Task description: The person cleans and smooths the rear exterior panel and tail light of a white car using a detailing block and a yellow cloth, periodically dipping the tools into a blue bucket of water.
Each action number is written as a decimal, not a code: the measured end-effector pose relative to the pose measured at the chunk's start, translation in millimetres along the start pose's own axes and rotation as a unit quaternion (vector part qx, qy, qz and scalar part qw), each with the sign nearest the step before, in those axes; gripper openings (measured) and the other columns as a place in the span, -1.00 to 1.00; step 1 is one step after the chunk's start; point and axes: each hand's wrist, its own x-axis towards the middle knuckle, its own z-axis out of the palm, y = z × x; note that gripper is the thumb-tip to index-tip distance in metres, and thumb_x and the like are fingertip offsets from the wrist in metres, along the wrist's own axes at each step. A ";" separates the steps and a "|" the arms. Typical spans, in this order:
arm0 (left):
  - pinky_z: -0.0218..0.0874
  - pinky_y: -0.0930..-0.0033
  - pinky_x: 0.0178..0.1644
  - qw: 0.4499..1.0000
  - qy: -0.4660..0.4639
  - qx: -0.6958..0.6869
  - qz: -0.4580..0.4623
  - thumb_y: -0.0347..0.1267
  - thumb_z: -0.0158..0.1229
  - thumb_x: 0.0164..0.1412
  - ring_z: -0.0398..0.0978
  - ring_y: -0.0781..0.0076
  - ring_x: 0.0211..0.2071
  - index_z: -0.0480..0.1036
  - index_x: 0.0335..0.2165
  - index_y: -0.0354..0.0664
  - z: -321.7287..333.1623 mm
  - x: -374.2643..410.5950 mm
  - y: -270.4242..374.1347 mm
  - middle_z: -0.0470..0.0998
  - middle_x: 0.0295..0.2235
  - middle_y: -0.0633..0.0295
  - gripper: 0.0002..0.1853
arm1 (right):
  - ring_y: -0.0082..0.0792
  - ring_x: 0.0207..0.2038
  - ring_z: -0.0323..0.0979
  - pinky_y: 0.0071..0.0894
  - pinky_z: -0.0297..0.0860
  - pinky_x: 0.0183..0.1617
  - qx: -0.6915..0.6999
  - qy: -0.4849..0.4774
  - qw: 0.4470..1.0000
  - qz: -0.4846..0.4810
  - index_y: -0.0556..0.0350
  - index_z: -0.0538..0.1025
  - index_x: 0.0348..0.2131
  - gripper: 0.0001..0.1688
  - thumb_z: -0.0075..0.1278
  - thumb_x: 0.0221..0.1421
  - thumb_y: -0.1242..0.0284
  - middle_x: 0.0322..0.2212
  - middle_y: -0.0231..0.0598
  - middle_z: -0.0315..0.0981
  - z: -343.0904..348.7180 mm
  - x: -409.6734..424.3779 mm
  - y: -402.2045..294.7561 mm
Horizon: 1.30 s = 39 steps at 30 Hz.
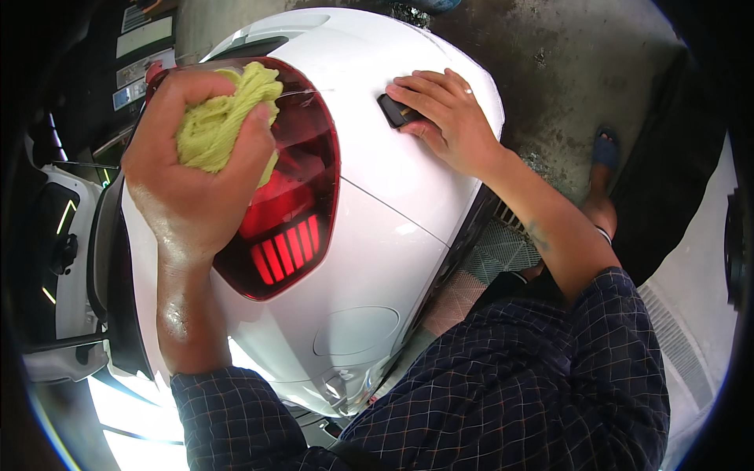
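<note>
My left hand (188,159) grips a bunched yellow-green cloth (212,132), held in front of the red tail light (303,171) of a white car. Whether the cloth touches the lens cannot be told. Farther right, my right hand (450,120) has its fingers and thumb around a small black block (390,110) with gold-coloured marking. That block rests against the white body panel (377,47), and its far side is hidden under my fingers. Lit red bars (285,248) show in the lower part of the lamp.
A round fuel flap (356,331) lies in the white panel nearer to me. The raised tailgate (76,247) is at the left. A wet concrete floor (565,53) and floor grating (506,247) lie to the right, with a sandalled foot (605,150) there.
</note>
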 end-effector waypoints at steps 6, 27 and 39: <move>0.43 0.49 -0.16 0.999 -0.028 0.012 -0.017 -0.56 0.38 0.21 0.57 0.56 -0.25 0.52 -0.18 -0.27 -6.9 -4.4 5.9 0.61 -0.25 0.25 -0.78 | -0.20 0.41 0.22 0.29 0.23 0.39 0.059 -0.072 0.990 -0.103 -0.59 0.49 0.26 -0.17 0.39 0.01 0.31 0.30 -0.50 0.38 -11.2 -87.9 -25.8; 0.41 0.53 -0.18 0.999 -0.039 -0.034 -0.004 -0.58 0.35 0.20 0.55 0.59 -0.26 0.52 -0.19 -0.27 -0.3 -5.1 2.7 0.61 -0.27 0.26 -0.79 | -0.24 0.37 0.28 0.25 0.23 0.38 0.033 -0.053 0.992 -0.111 -0.55 0.54 0.19 -0.26 0.38 0.01 0.30 0.27 -0.63 0.42 -16.0 -80.0 -43.1; 0.41 0.52 -0.18 0.999 -0.037 -0.037 0.011 -0.58 0.35 0.20 0.55 0.58 -0.28 0.52 -0.19 -0.28 -1.1 -2.2 4.7 0.61 -0.29 0.26 -0.78 | -0.24 0.35 0.28 0.25 0.24 0.35 0.030 -0.058 0.994 -0.088 -0.52 0.54 0.20 -0.31 0.33 0.08 0.33 0.26 -0.60 0.42 -18.8 -91.1 -60.4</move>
